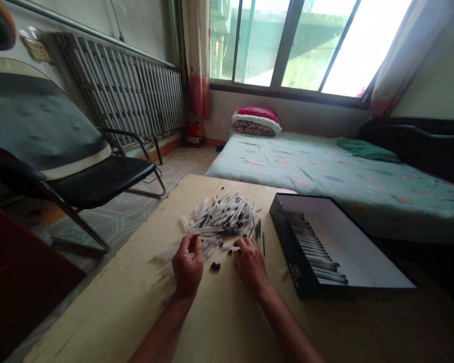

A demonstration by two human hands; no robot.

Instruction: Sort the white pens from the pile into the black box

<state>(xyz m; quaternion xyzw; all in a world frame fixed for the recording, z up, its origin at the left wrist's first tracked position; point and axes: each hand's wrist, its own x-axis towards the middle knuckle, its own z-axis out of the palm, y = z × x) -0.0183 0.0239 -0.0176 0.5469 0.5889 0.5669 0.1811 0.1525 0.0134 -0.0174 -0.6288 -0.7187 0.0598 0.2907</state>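
Observation:
My left hand (188, 263) is closed, its fingers curled in and the thumb against them beside the near edge of a loose pile of white, translucent plastic tubes (227, 214). Whatever sits between those fingertips is too small to make out. Bent down toward the table, my right hand (250, 263) has its fingers drawn together among small black caps; what they pinch is hidden. A little cluster of black caps (215, 266) lies between both hands. Thin dark rods (258, 229) rest at the pile's right side.
An open black box (306, 272) with a white interior stands right of my hands, holding a row of dark-and-clear tubes (314, 247). Everything rests on a pale yellow table (109, 307). Beyond are a bed (287, 156) and a folding chair (94, 181).

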